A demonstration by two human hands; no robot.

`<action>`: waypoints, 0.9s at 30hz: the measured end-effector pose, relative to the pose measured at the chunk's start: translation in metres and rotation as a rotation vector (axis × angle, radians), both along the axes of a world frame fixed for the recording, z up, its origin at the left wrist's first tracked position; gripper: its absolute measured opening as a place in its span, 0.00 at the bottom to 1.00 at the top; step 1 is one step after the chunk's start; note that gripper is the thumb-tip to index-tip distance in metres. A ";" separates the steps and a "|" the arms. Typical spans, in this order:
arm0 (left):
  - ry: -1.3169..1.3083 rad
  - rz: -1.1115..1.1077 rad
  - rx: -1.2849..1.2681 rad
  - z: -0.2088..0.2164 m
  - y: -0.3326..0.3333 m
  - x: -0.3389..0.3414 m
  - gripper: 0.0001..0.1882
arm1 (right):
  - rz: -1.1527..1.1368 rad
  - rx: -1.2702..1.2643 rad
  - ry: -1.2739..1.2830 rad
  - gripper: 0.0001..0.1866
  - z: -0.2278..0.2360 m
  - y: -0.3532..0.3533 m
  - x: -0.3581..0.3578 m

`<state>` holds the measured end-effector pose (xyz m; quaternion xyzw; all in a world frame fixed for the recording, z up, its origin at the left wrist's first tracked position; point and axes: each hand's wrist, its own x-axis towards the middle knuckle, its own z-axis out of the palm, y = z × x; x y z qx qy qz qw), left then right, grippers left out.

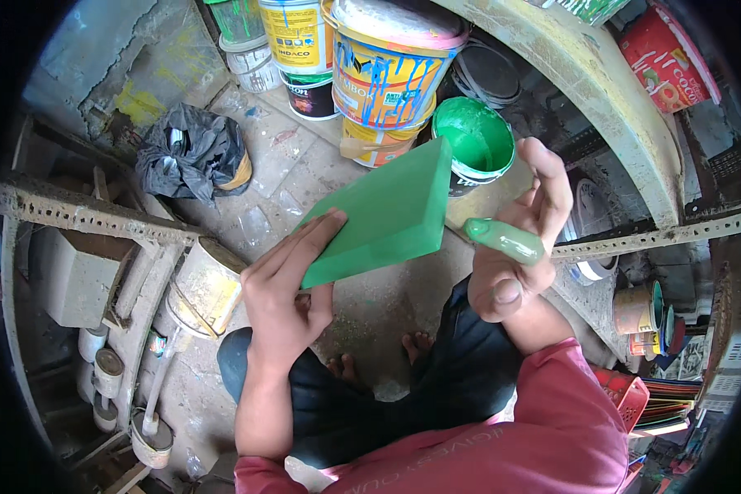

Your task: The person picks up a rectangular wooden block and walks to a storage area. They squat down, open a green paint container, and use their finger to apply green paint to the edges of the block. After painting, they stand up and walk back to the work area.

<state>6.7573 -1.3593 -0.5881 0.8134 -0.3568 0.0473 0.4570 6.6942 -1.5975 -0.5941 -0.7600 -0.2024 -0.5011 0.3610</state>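
Note:
My left hand [284,292] grips a flat rectangular green board [379,210] by its near left edge, fingers laid over the top face. The board is tilted, and its thick side edge faces me. Just right of the board, my right hand [535,235] is raised palm up with its fingers apart and nothing held in it. One finger is covered in glossy green, like wet paint or a thin cover; I cannot tell which. Beyond the two hands stands an open bucket [469,174] with green paint inside and smeared round its walls.
Stacked paint pails [391,78] with drips stand at the back. A black plastic bag [191,152] lines a container at the far left. Metal shelf rails [90,216] flank me on both sides. A white pail [208,288] sits left, and a red crate [622,395] lower right.

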 end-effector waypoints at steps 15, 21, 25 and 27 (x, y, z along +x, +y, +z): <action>-0.017 0.007 -0.045 -0.002 -0.003 0.000 0.28 | 0.034 0.064 -0.009 0.31 0.000 0.010 0.003; -0.019 0.015 -0.044 -0.002 -0.003 0.001 0.27 | 0.015 0.036 0.057 0.31 0.007 0.007 0.001; -0.030 0.015 -0.032 -0.002 -0.004 0.001 0.27 | 0.079 -0.011 0.029 0.31 0.002 0.006 0.003; -0.034 0.008 -0.037 -0.003 -0.006 0.000 0.27 | 0.090 0.015 -0.069 0.33 -0.003 0.005 0.011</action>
